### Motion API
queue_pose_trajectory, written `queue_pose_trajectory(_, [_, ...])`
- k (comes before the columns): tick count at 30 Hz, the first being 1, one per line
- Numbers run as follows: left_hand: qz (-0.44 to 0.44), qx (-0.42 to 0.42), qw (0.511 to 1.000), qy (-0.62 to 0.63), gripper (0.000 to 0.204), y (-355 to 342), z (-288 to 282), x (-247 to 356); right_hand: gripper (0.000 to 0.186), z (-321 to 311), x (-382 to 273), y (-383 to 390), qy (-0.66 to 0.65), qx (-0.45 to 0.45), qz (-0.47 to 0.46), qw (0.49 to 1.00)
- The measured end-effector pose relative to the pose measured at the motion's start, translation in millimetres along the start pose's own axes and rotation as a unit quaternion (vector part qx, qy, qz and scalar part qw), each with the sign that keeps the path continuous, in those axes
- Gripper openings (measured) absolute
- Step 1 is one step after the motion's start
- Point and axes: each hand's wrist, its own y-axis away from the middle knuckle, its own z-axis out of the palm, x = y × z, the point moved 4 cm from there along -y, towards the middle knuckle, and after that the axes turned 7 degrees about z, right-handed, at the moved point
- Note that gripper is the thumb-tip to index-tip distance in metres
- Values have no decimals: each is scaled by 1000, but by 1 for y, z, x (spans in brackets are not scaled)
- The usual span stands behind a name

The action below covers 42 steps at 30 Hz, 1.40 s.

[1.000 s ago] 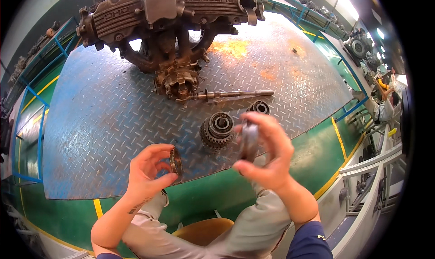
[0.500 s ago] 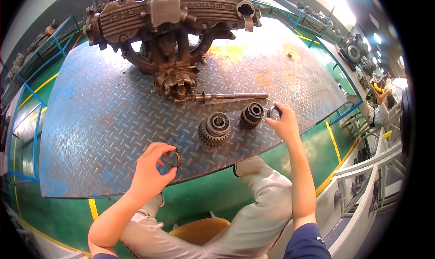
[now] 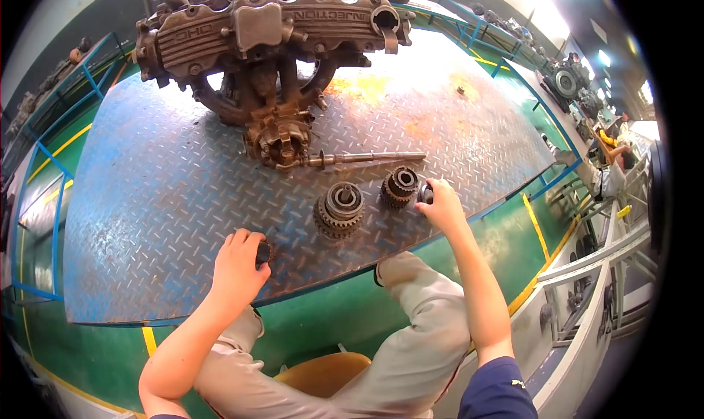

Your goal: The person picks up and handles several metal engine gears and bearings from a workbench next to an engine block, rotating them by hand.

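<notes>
My left hand (image 3: 240,263) is closed on a toothed metal ring (image 3: 265,253), low over the near left part of the steel table; the palm hides part of the ring. My right hand (image 3: 441,203) grips a dark metal ring (image 3: 426,193) between thumb and fingers, just right of a small gear stack (image 3: 400,186). Between my hands stands a larger gear assembly (image 3: 339,211) with a short shaft upright in its middle. Behind both gear stacks, a long metal shaft (image 3: 374,156) lies on the table, its left end at the engine's lower part.
A large rusty engine (image 3: 260,38) takes up the far side of the diamond-plate table (image 3: 147,214). Blue railings (image 3: 56,250) run around it. My legs (image 3: 418,316) and a yellow stool (image 3: 323,371) are below the near edge. Another person (image 3: 612,171) sits far right.
My left hand has shifted left and slightly up, turning its ring so the opening shows less. My right hand has come slightly left and down with its ring, close to the small gear stack.
</notes>
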Motion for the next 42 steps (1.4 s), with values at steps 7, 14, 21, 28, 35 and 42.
queue_pose_trajectory(7, [-3,-11,1000,-14,43,-4,8,-4,70,7,3,-2,36,-25,7,999])
queue_pose_trajectory(14, [10,-6,1000,-10,55,-10,7,-6,78,3,-1,-5,45,-61,16,997])
queue_pose_trajectory(21, [84,67,994,6,79,-28,1,27,109,-16,-33,4,-69,-25,-129,989])
queue_pose_trajectory(28, [153,83,983,59,81,-38,1,55,76,0,-53,-7,-166,-15,-119,979])
queue_pose_trajectory(35, [163,82,979,87,84,-33,-2,77,65,-24,-47,-7,-208,64,-112,970])
queue_pose_trajectory(42, [172,88,977,91,83,-31,0,69,60,-41,7,-19,-149,158,6,976])
